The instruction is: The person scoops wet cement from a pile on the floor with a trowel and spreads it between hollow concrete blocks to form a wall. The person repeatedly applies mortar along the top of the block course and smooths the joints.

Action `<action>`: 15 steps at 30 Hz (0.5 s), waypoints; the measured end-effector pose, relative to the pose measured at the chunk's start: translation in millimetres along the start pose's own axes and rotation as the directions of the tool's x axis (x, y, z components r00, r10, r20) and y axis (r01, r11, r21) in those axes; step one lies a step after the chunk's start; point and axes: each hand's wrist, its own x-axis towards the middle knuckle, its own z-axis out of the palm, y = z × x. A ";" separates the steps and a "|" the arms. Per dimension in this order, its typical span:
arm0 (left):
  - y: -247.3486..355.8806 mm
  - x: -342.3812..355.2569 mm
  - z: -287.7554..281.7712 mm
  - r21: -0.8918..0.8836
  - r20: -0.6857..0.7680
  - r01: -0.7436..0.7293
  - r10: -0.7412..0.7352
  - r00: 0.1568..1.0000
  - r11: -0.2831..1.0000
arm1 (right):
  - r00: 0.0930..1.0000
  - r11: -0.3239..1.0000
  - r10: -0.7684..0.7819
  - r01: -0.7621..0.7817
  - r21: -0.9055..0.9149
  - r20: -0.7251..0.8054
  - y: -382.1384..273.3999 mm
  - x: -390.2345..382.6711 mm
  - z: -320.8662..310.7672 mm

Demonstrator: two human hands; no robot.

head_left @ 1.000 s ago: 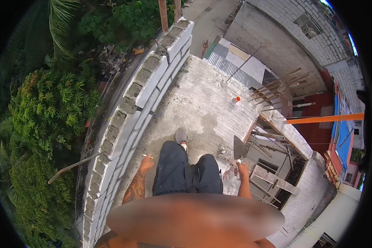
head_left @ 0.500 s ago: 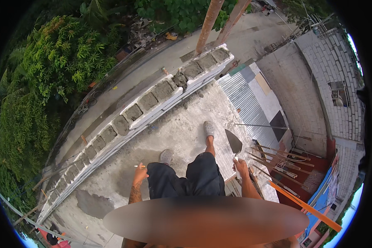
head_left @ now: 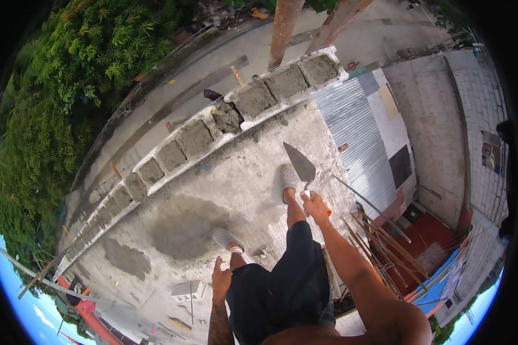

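Observation:
My right hand grips the white handle of a triangular metal trowel, held out above the rough concrete slab beside my grey clog. Low at centre, my left hand is partly closed near my other clog; anything between its fingers is too small to make out. Ahead runs a white block wall, its cells filled with grey mortar. A rough, recessed lump of mortar breaks the row of cells.
Vertical posts rise behind the wall, above a lane and trees. To the right are corrugated sheets, thin poles and a drop toward a red floor. A loose block lies at lower left.
My view has swung right, bringing the wall across ahead of me. My right hand has raised the trowel forward. The white stick seen earlier in my left hand is no longer clear.

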 end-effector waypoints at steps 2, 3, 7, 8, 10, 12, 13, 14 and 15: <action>4.6 3.8 12.5 0.004 0.031 0.035 -0.036 0.999 0.999 | 0.999 0.996 -0.004 0.000 0.086 0.051 -17.5 -13.7 12.4; 1.0 6.9 17.9 0.030 0.029 -0.023 0.022 0.999 0.999 | 0.998 0.977 -0.001 -0.013 0.212 0.065 -28.7 -25.2 17.7; -41.4 25.7 33.0 0.083 0.051 -0.076 0.072 0.996 0.994 | 0.994 0.765 -0.107 0.075 0.640 0.011 -94.6 -84.7 33.7; -55.8 29.7 35.3 0.061 0.059 -0.073 0.069 0.996 0.995 | 0.990 0.697 -0.138 0.117 0.708 -0.027 -116.1 -97.0 33.5; -82.5 41.0 35.7 0.069 0.074 -0.090 0.085 0.994 0.994 | 0.978 0.712 -0.189 0.195 0.674 -0.084 -164.5 -104.6 31.9; -107.4 47.0 27.3 -0.030 0.078 -0.087 0.089 0.993 0.996 | 0.942 0.654 -0.326 0.282 0.702 -0.075 -209.8 -97.9 27.1; -118.9 49.3 21.1 -0.068 0.077 -0.087 0.092 0.993 0.994 | 0.929 0.618 -0.367 0.279 0.735 -0.045 -229.4 -90.2 27.1; -131.1 49.2 12.7 -0.178 0.079 -0.027 0.042 0.996 0.984 | 0.910 0.584 -0.415 0.270 0.766 -0.004 -245.6 -83.7 30.7; -142.4 49.5 4.9 -0.241 0.029 -0.053 0.062 0.998 0.969 | 0.905 0.619 -0.417 0.222 0.753 0.077 -259.1 -78.9 34.7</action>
